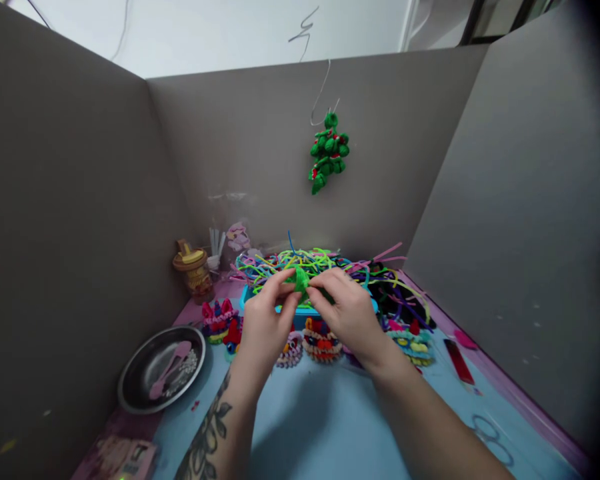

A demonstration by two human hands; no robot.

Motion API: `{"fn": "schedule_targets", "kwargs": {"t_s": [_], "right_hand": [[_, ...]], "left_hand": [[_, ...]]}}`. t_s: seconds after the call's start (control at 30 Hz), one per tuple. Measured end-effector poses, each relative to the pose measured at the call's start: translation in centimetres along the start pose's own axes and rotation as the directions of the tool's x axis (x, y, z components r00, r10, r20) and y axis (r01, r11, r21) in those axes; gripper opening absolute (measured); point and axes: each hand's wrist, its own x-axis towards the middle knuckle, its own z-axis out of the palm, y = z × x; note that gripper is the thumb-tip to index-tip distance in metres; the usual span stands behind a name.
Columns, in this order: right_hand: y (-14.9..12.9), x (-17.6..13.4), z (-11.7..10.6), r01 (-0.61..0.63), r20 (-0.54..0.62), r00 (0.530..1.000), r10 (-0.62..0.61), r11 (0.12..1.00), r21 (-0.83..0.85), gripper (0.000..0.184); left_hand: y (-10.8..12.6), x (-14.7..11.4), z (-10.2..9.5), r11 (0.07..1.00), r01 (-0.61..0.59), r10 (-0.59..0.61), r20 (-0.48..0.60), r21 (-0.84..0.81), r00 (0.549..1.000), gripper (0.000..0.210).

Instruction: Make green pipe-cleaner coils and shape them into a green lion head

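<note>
Between my two hands, held up in front of the blue tray, is a small bright green fuzzy piece point(301, 279) that looks made of pipe cleaner. My left hand point(266, 317) is closed on its left side, thumb below and fingers above. On the right side, the thumb and fingertips of my right hand point(347, 313) pinch its edge. The fingers partly hide the piece. Just behind the hands, a heap of coloured pipe cleaners point(313, 259) fills the blue tray point(244, 297).
Several colourful fuzzy pieces point(323, 341) line the front of the tray. A metal bowl point(130, 373) holds a pink scoop point(173, 367) and white bits. At right lie a red item point(459, 361) and scissors point(490, 437). A green ornament point(330, 150) hangs before the grey back panel point(240, 133).
</note>
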Motion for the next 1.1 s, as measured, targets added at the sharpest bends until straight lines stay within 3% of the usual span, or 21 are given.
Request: {"fn": "schedule_targets", "kwargs": {"t_s": [0.27,0.43,0.63,0.87,1.1], "right_hand": [[0.25,-0.19,0.4,0.033,0.035,0.999,-0.031,0.998,-0.048,0.013],[0.08,0.03,0.36,-0.029,0.056,0.998,0.025,0.996,0.083,0.012],[0.03,0.43,0.18,-0.14,0.076,0.989,0.125,0.959,0.244,0.013],[0.25,0.39,0.37,-0.181,0.11,0.982,0.156,0.941,0.285,0.012],[0.2,0.57,0.38,-0.285,0.189,0.953,0.238,0.916,0.283,0.015]], "left_hand": [[-0.16,-0.22,0.22,0.969,-0.109,0.112,-0.001,0.221,0.994,0.018],[-0.18,-0.41,0.43,0.922,-0.164,0.174,0.003,0.35,0.985,0.011],[-0.64,-0.34,0.47,0.982,-0.074,0.082,-0.036,0.173,0.996,0.016],[-0.88,-0.45,0.8,1.0,0.01,-0.012,-0.081,-0.023,0.997,0.015],[-0.86,-0.72,0.87,0.988,-0.059,0.073,-0.097,0.143,0.993,0.011]]}}
